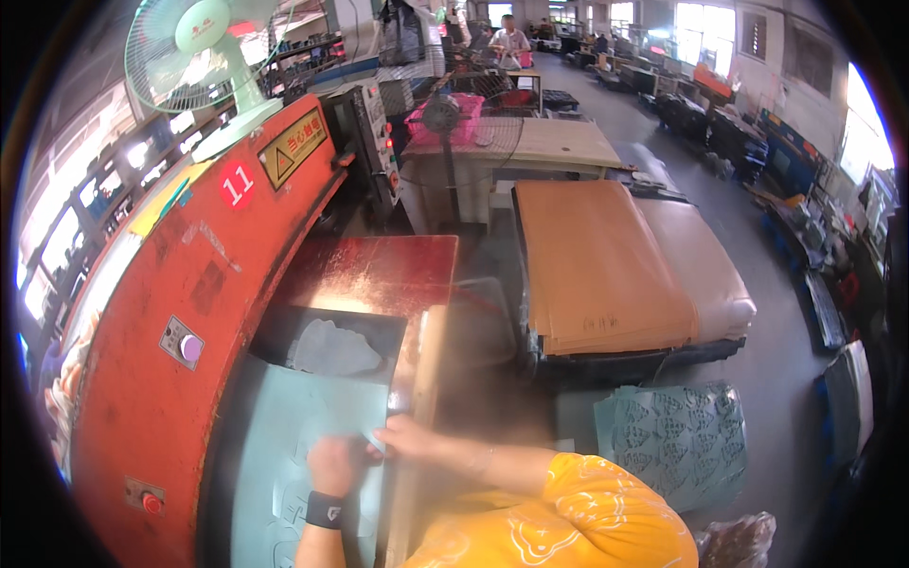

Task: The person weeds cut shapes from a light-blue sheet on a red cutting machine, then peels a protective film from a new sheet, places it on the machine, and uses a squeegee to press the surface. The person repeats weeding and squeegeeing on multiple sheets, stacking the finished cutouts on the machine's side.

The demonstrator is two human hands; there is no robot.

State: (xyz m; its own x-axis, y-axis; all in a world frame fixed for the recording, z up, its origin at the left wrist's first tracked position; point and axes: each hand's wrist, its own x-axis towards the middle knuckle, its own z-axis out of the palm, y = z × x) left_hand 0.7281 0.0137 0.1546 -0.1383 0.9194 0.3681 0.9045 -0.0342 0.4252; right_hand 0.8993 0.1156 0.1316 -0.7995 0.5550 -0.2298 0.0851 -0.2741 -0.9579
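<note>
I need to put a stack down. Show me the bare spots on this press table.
Free: the red plate beyond the dark tray, up to the grey table. Crowded: the near end, where the left hand and right hand press on the pale green sheet. The brown sheets at right are stacked full.

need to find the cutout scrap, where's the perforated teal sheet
In the head view the perforated teal sheet lies low on the person's right, just below the stack of orange sheets, beside the yellow sleeve.
</note>
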